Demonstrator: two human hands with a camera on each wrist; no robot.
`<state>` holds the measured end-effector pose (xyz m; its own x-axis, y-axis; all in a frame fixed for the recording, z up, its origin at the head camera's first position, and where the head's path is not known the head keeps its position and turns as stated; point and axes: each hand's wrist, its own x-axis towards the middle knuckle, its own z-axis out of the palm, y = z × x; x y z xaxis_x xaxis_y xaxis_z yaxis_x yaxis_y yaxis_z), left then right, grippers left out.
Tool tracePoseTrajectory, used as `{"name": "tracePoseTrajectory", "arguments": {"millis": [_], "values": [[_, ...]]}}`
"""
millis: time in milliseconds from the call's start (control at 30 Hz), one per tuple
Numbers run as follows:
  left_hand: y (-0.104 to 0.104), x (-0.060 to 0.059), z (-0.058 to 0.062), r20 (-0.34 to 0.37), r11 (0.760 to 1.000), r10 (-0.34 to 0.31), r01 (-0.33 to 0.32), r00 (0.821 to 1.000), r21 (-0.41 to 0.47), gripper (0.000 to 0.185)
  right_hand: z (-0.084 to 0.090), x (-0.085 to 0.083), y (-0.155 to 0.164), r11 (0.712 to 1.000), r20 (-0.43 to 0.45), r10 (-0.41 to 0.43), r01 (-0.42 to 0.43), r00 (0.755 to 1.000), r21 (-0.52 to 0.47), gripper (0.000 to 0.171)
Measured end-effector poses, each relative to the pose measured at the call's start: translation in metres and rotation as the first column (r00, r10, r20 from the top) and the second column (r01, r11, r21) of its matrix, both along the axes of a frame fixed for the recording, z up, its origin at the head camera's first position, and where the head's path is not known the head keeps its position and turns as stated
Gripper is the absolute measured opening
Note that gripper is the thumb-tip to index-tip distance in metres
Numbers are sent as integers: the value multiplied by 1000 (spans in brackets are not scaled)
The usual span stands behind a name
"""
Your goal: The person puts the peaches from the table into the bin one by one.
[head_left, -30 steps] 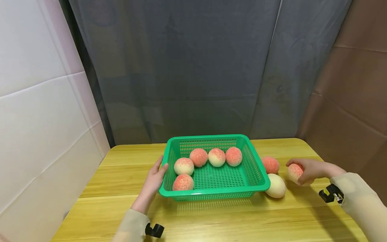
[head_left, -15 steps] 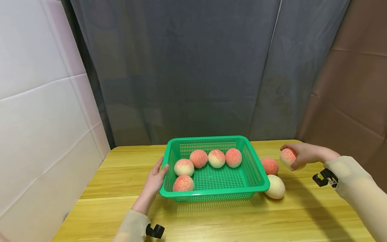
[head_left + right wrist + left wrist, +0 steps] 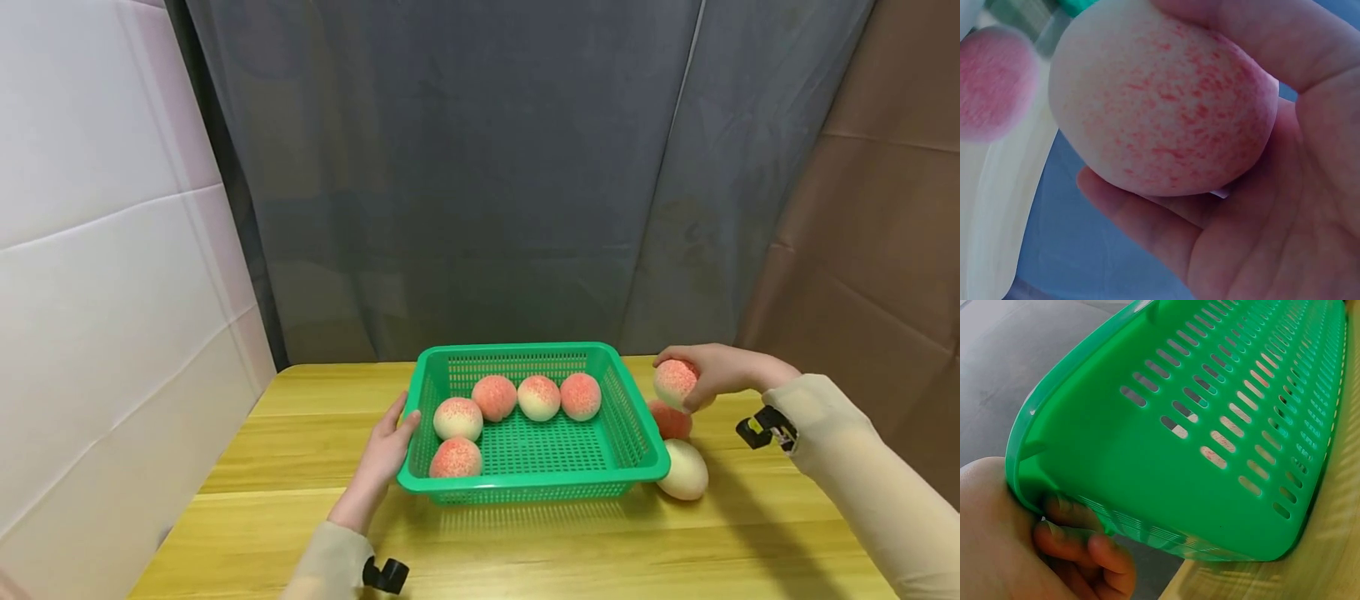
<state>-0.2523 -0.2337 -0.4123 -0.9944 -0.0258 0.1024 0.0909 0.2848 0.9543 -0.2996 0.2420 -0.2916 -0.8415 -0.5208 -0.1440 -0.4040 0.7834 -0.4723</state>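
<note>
Five peaches lie in the green basket (image 3: 626, 429): three in a row toward its far wall (image 3: 538, 397) and two at its left side, one (image 3: 457, 418) just behind the other (image 3: 454, 457); a sixth, the held peach (image 3: 675, 382), is carried above the table just right of the basket's far right corner, cupped in the right hand (image 3: 723, 372), whose fingers (image 3: 1254, 37) curl over the top of it while the palm backs it. Beneath that hand a red peach (image 3: 670, 421) rests on the yellow table (image 3: 525, 550), and nearer, touching or almost touching the basket's right wall, lies a pale peach (image 3: 684, 469).

The left hand (image 3: 382, 450) grips the basket's left rim, fingers (image 3: 1075, 540) tucked under the lip and thumb over the top.

Risks, as I judge them: the grasp is a loose cup rather than a pinch, so a quick swing could let the round fruit roll out and off the right edge; a low path could catch the raised rim or knock the red peach below; dropped from height, it could strike the row of three and bounce; should the left hand slacken, a bump might slide the basket left.
</note>
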Motion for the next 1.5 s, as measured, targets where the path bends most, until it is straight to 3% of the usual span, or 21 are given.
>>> {"name": "tracePoseTrajectory", "arguments": {"millis": [233, 433, 700, 900, 1167, 1333, 1500], "values": [[1, 0, 3, -5, 1000, -3, 3, 1000, 6, 61, 3, -8, -18, 1000, 29, 22, -22, 999, -16, 70], [0, -2, -1, -4, 1000, -6, 6, 1000, 10, 61, 2, -14, -34, 997, 20, 72, -71, 997, -16, 68], [1, -1, -3, -5, 1000, -5, 5, 1000, 13, 61, 5, -24, -63, 991, -32, 103, -100, 994, 92, 89], [1, 0, 0, -14, 1000, 7, -7, 1000, 13, 61, 5, -32, -91, 983, -26, 162, -159, 986, 96, 78], [0, 3, 2, -19, 1000, 15, -15, 1000, 1, 60, -6, -40, -133, 937, -74, 337, -326, 939, 129, 61], [2, 7, 1, -17, 1000, 25, -25, 1000, 1, 60, -10, -33, -158, 905, -137, 384, -342, 913, 252, 69], [5, 8, 2, -35, 1000, 28, -28, 999, 3, 60, -19, -24, -179, 877, -134, 412, -352, 901, 328, 76]]}}
